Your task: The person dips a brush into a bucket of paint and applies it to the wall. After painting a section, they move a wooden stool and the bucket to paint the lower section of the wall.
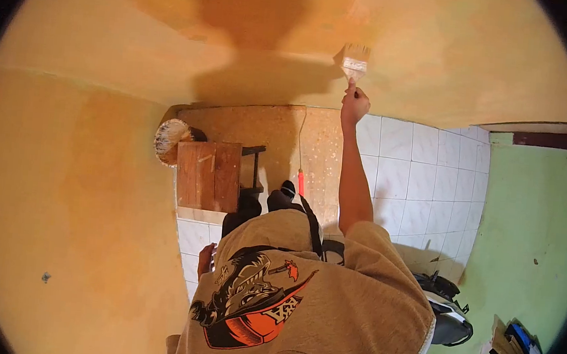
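Observation:
My right hand [355, 107] is closed around the handle of a wide, flat paintbrush [355, 63], with the arm stretched out ahead. The brush's bristles point up against the orange-yellow wall [427, 48], and its ferrule is smeared with pale paint. Low beside my body on the left, part of my left hand [207, 259] shows at the edge of the shirt. Most of its fingers are hidden, and I cannot tell whether it holds anything.
A wooden stool [207, 176] stands left of my legs, beside a paint-splattered bucket [171, 143] in the corner. A red-handled tool [301, 182] lies on the speckled floor covering [322, 147]. White tiles [396, 146] extend right toward a green wall [527, 216]; a motorcycle [449, 320] is at lower right.

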### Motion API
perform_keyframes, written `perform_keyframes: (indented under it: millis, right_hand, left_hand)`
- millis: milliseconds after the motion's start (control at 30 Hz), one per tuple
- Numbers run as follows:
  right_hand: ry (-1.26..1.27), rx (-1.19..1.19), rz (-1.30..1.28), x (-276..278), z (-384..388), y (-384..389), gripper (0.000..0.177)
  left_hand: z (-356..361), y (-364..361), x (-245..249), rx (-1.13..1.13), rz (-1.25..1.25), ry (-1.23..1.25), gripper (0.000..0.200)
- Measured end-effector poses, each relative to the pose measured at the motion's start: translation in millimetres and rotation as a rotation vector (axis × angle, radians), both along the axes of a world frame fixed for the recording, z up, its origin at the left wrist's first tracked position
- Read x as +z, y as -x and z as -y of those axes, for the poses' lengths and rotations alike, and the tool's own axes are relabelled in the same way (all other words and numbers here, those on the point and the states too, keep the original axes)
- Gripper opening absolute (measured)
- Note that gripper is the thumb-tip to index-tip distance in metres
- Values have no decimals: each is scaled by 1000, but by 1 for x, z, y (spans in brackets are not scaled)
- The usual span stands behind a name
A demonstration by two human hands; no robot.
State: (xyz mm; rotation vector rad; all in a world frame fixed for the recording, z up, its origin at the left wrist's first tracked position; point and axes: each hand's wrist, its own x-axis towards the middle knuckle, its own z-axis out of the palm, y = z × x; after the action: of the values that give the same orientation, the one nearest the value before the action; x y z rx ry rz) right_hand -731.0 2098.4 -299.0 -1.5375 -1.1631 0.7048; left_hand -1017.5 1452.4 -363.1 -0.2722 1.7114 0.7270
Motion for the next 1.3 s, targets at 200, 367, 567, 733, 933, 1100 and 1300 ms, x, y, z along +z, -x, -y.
perform_keyframes:
  millis: [200, 367, 567, 733, 933, 1100, 1300]
  right_hand:
    - [500, 21, 366, -62, -22, -16, 54]
    - [390, 38, 238, -44, -15, -16, 56]
    - [107, 34, 209, 31, 6, -4, 50]
    - [7, 186, -69, 28, 62, 8, 38]
    - [377, 669, -173, 3, 170, 48, 34]
    - [620, 946, -271, 10, 250, 107, 35]
    - [892, 1249, -373, 17, 290, 130, 31]
  left_hand:
    - [-33, -3, 30, 33, -134, 14, 50]
    - [-36, -6, 38, 36, -120, 36, 43]
    - [-23, -6, 20, -19, -77, 54, 45]
    - [-26, -9, 27, -46, -119, 17, 50]
    - [-125, 8, 51, -144, -229, -130, 37]
    - [-211, -10, 108, -304, -97, -381, 51]
    - [-219, -23, 126, -145, 233, -460, 53]
